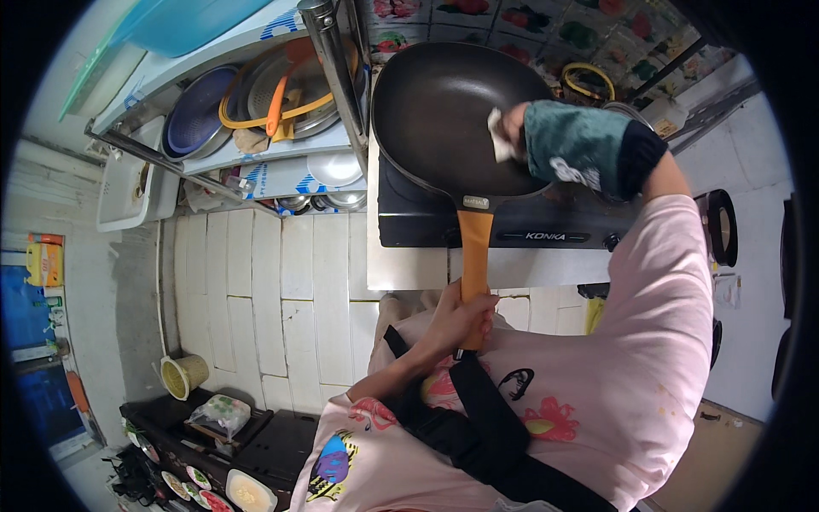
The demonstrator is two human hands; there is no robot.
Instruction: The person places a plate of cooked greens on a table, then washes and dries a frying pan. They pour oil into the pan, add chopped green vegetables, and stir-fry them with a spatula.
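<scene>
A black frying pan (448, 128) with an orange handle (475, 249) is held over a black gas stove (416, 217). My left hand (464, 313) is wrapped around the lower part of the handle. Inside the pan, near its right side, my right hand (513, 128) presses a folded white cloth or paper (499, 136) against the dark surface. A green sleeve cover (576, 144) hides the right wrist and part of that hand.
At the upper left, a metal rack (333, 57) holds a blue colander (201, 115), sieves and bowls. A yellow ring-shaped thing (588, 80) lies behind the stove. Low at the left, a dark table (281, 441) bears plates of food near a small basket (183, 376).
</scene>
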